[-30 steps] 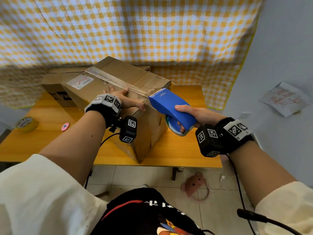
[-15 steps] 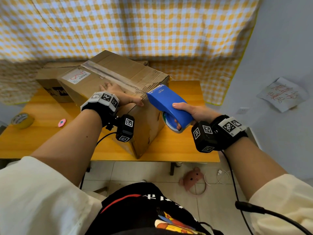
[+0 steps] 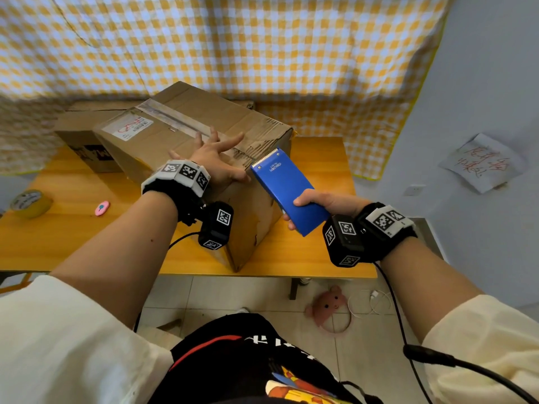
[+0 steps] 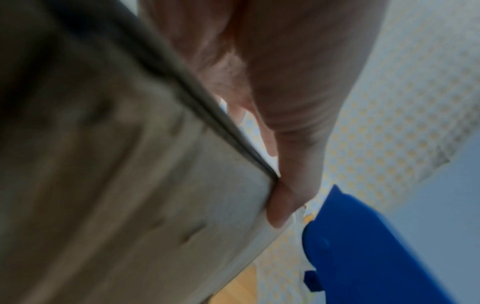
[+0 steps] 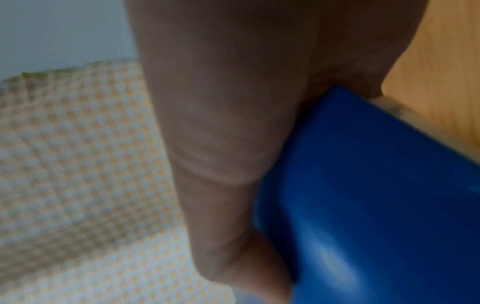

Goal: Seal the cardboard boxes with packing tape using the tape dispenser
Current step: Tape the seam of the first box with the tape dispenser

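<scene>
A large cardboard box point(image 3: 163, 138) sits skewed on the wooden table point(image 3: 58, 237), a strip of tape along its top seam. My left hand point(image 3: 215, 158) rests on the box's near top edge with fingers spread and straight; in the left wrist view the thumb point(image 4: 283, 205) presses the box point(image 4: 130, 185) at its edge. My right hand point(image 3: 318, 205) grips a blue tape dispenser point(image 3: 287, 189), whose toothed blade points at the box's right corner, just off the cardboard. The right wrist view is blurred: the thumb lies on the blue dispenser point(image 5: 376, 205).
A second cardboard box point(image 3: 81, 132) stands behind the first at the left. A tape roll point(image 3: 30, 202) and a small pink object point(image 3: 102, 207) lie on the table's left part. A checked curtain hangs behind. A pink toy point(image 3: 329, 306) and cable lie on the floor.
My left hand's fingers have lifted and spread on the box top. The right hand has turned the dispenser so its flat blue top faces up and drawn it slightly back from the box's corner.
</scene>
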